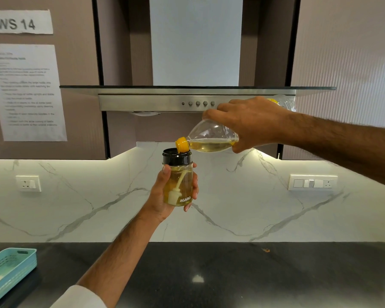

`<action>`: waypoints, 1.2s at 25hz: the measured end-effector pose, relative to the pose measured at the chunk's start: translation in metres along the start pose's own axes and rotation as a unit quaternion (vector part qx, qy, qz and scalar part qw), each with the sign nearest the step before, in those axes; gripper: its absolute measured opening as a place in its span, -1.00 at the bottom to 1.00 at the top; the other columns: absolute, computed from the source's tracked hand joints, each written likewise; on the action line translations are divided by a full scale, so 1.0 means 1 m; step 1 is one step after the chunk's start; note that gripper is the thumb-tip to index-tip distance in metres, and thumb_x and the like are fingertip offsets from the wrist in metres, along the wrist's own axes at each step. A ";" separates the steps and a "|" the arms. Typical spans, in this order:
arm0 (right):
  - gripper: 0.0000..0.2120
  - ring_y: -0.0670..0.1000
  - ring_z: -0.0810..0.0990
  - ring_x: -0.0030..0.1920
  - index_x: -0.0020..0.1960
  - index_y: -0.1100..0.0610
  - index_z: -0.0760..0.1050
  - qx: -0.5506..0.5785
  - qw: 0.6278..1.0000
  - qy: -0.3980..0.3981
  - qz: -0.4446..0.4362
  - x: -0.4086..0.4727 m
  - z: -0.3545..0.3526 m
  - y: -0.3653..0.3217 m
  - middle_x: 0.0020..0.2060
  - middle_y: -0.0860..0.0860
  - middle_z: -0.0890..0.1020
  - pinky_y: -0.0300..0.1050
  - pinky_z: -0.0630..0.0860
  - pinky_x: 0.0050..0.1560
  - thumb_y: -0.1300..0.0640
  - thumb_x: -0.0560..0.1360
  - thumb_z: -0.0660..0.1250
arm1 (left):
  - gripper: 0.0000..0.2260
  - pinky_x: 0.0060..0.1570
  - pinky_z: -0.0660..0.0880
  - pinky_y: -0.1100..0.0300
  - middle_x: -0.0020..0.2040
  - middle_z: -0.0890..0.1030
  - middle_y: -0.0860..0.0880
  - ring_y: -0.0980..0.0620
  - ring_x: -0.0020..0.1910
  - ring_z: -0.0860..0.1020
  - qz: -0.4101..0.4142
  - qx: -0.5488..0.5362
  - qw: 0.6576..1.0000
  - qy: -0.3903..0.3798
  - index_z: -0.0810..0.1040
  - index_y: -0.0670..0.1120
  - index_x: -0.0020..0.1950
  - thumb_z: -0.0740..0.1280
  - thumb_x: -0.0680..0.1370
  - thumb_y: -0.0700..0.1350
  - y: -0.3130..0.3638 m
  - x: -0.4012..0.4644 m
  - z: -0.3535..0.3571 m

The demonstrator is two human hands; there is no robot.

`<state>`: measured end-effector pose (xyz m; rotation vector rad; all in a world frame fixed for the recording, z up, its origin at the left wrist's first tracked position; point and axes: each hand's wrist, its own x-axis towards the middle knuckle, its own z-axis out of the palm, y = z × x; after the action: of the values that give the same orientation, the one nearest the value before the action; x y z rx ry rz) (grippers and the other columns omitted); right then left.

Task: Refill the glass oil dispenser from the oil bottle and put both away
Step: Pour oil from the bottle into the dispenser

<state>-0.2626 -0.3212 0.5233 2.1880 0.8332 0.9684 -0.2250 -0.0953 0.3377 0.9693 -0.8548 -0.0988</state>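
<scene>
above the dark worktop (231,274), the oil bottle (211,138) is tipped with its yellow spout at the black rim of the glass oil dispenser (178,181). risk: unsupported dispenser, misalignment would spill oil. right hand (251,123) fingers wrap the bottle; left hand (162,196) fingers curl round the dispenser.

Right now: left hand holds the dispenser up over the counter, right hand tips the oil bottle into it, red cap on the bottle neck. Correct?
One error: the cap on the oil bottle is yellow, not red, as the head view shows. The rest holds: the left hand grips the dispenser above the counter, and the right hand tips the bottle neck to its black top.
</scene>
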 end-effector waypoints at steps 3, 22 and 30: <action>0.01 0.10 0.57 0.19 0.52 -0.09 0.02 -0.004 1.000 -0.006 0.002 0.000 -0.002 0.000 0.31 0.06 0.53 0.03 0.67 -0.05 -0.18 0.31 0.61 | -0.41 -0.44 0.60 0.16 -0.11 0.68 -0.13 -0.08 -0.27 0.67 0.000 0.001 1.000 0.000 0.66 -0.04 0.18 0.49 0.36 0.36 0.001 -0.001 0.001; 0.01 0.09 0.57 0.17 0.52 -0.08 0.05 -0.006 1.000 0.004 0.001 -0.001 -0.004 -0.001 0.30 0.05 0.53 0.00 0.66 -0.10 -0.17 0.31 0.61 | -0.43 -0.42 0.60 0.16 -0.10 0.69 -0.11 -0.06 -0.25 0.68 0.003 0.001 1.000 -0.010 0.65 -0.02 0.19 0.47 0.39 0.36 0.002 -0.002 0.003; 0.02 0.09 0.58 0.16 0.48 -0.10 0.01 -0.005 1.000 0.013 -0.011 0.002 -0.001 -0.001 0.30 0.05 0.53 0.00 0.66 -0.11 -0.16 0.29 0.63 | -0.44 -0.41 0.60 0.16 -0.09 0.69 -0.11 -0.06 -0.25 0.68 0.003 0.000 1.000 -0.010 0.65 -0.02 0.20 0.46 0.39 0.36 0.002 -0.003 -0.001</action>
<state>-0.2625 -0.3191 0.5234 2.1574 0.8607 0.9913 -0.2268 -0.0926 0.3371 0.9672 -0.8760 -0.1029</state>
